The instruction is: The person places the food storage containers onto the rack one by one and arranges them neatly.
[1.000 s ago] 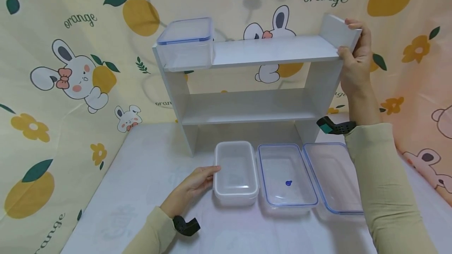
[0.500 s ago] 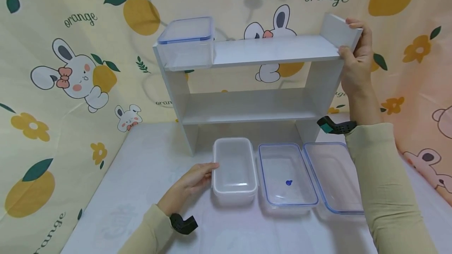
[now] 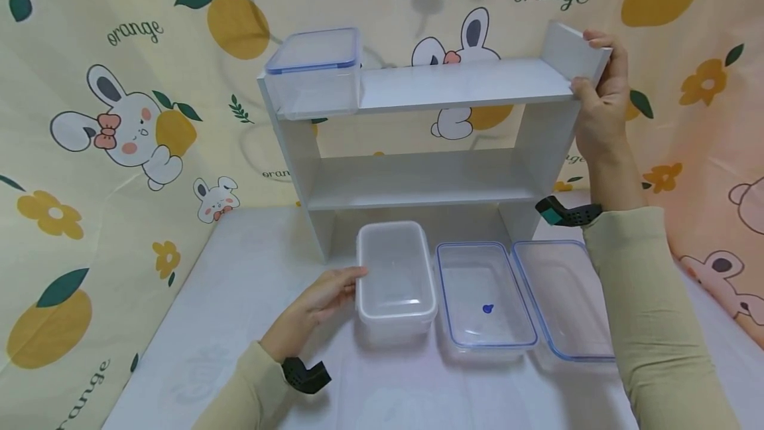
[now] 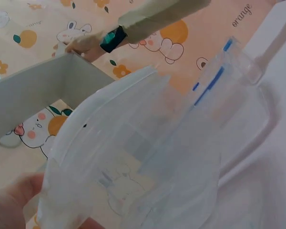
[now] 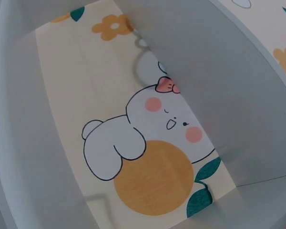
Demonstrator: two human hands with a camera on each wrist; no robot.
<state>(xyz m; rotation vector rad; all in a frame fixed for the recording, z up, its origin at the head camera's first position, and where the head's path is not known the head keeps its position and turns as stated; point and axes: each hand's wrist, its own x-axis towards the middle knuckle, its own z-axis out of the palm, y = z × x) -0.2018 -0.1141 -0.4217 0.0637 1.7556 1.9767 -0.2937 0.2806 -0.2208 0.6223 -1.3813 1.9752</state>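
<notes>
My left hand [image 3: 319,297] holds a clear food storage container [image 3: 396,271] with a whitish lid by its left side. The container tilts, its far end raised a little off the table. In the left wrist view the thumb [image 4: 24,191] lies along the container's edge, with a bit of finger below. My right hand [image 3: 603,101] grips the upright end panel [image 3: 574,52] at the top right of a white shelf unit [image 3: 465,81], thumb in front and fingers over the top edge. The right wrist view shows only shelf boards and the backdrop.
A blue-rimmed container [image 3: 313,88] sits at the left on the top shelf. Two more blue-rimmed containers [image 3: 486,284] stand on the table right of the held one, the farther partly behind my right sleeve [image 3: 650,284]. A patterned cloth [image 3: 137,237] hangs behind.
My left hand has moved the whitish-lidded container slightly up and toward the shelf, raising its far end. The right hand keeps its grip on the panel.
</notes>
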